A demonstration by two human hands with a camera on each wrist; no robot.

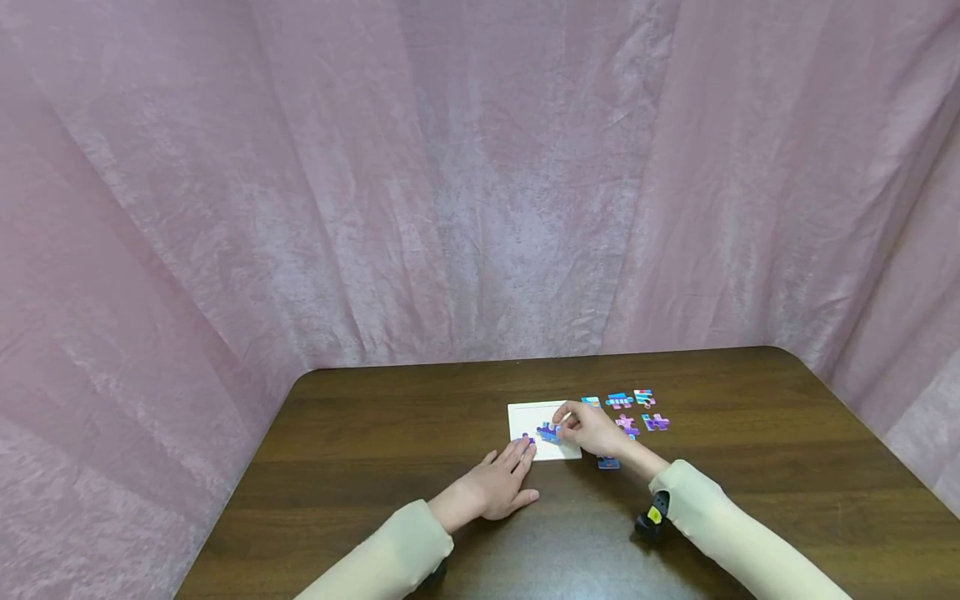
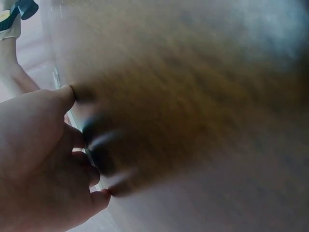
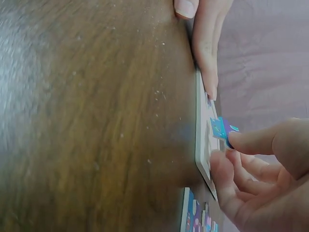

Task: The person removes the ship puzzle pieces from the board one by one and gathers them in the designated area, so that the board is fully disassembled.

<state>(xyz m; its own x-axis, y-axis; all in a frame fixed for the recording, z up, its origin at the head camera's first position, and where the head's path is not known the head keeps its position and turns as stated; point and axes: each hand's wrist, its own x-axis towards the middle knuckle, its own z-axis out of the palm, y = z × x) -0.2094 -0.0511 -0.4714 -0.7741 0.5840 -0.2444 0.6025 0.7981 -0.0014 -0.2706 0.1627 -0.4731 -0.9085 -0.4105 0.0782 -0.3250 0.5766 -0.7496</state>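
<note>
A white puzzle board [image 1: 534, 412] lies flat on the dark wooden table. My left hand [image 1: 495, 487] rests palm down at its near left corner, fingers stretched out. Those fingertips touch a purple puzzle piece [image 1: 528, 437] on the board and partly hide it. Over the middle of the board, my right hand [image 1: 592, 430] pinches a blue and purple puzzle piece [image 3: 221, 127] between thumb and fingers. That piece is tilted above the board surface in the right wrist view. In the left wrist view the fingers [image 2: 100, 197] reach along the tabletop.
Several loose puzzle pieces lie right of the board, among them a blue and pink one [image 1: 619, 401], a purple one [image 1: 656, 422] and a dark blue one [image 1: 608, 463] near my right forearm. Behind the table [image 1: 375, 417] hangs a pink curtain [image 1: 450, 183].
</note>
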